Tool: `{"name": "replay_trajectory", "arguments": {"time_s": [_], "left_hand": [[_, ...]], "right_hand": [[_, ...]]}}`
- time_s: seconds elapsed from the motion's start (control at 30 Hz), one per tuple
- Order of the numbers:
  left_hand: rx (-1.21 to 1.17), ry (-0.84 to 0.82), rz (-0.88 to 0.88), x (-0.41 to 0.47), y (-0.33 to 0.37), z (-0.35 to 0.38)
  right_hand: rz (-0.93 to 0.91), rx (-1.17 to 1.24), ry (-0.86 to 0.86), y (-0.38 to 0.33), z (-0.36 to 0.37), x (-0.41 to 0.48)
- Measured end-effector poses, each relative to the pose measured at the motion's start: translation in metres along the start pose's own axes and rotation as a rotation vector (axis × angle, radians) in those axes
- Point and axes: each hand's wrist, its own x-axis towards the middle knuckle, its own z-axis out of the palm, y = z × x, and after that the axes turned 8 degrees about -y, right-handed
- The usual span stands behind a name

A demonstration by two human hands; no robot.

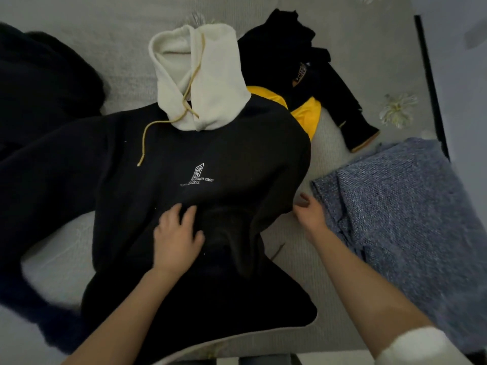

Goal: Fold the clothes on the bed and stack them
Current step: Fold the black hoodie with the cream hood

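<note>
Black hoodie (210,159) with a cream hood lies front-up mid-bed (105,48), hem toward the near edge. Of the hands, the left hand (175,237) presses flat on its lower front with fingers spread. The right hand (309,212) meets its side edge, but I cannot tell if it grips. A blue knit (408,206) lies along the bed's right edge.

Black hoodie (210,159) with cream hood (208,75) lies face-up on bed (329,148).

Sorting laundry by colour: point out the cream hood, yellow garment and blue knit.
cream hood (213,75), head view, its right panel.
yellow garment (307,113), head view, exposed lower fold.
blue knit (400,214), head view, its middle.
</note>
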Motion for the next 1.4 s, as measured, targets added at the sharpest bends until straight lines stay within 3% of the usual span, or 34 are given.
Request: {"name": "replay_trajectory", "arguments": {"time_s": [0.17, 0.33, 0.47, 0.57, 0.77, 0.9, 0.97, 1.1, 1.2, 1.27, 1.33, 1.4], "left_hand": [[-0.2, -0.074, 0.18, 0.022, 0.062, -0.003], [-0.566, -0.294, 0.082, 0.051, 0.123, -0.008], [-0.938, -0.162, -0.035, 0.07, 0.13, -0.023], [-1.071, -0.118, -0.065, 0.071, 0.11, -0.045], [-1.408, 0.131, -0.367, 0.065, -0.003, -0.085], [-1.487, 0.094, -0.471, 0.051, -0.052, -0.079], [-1.514, 0.07, -0.463, 0.049, -0.061, -0.071], [-1.542, 0.049, -0.441, 0.05, -0.064, -0.064], [-1.536, 0.055, -0.419, 0.049, -0.069, -0.067], [-1.526, 0.059, -0.399, 0.047, -0.071, -0.07], [-1.523, 0.069, -0.366, 0.043, -0.069, -0.074], [-1.522, 0.059, -0.323, 0.037, -0.063, -0.08]], "right_hand": [[-0.067, 0.277, 0.004, -0.003, 0.018, 0.003], [-0.117, 0.528, -0.14, -0.024, 0.011, -0.002], [-0.27, 0.535, -0.328, -0.051, 0.01, -0.011], [-0.297, 0.442, -0.401, -0.058, 0.016, -0.014], [-0.226, 0.43, -0.137, -0.057, 0.038, -0.022], [-0.12, 0.196, -0.294, -0.048, 0.061, -0.02], [-0.13, 0.142, -0.244, -0.049, 0.079, -0.017], [-0.072, 0.494, 0.092, -0.058, 0.095, -0.005], [0.063, 0.775, 0.163, -0.076, 0.098, 0.003], [0.128, 0.833, 0.154, -0.087, 0.1, 0.005], [0.003, 0.653, 0.161, -0.102, 0.094, -0.004], [-0.241, 0.433, 0.286, -0.108, 0.068, -0.022]]}}
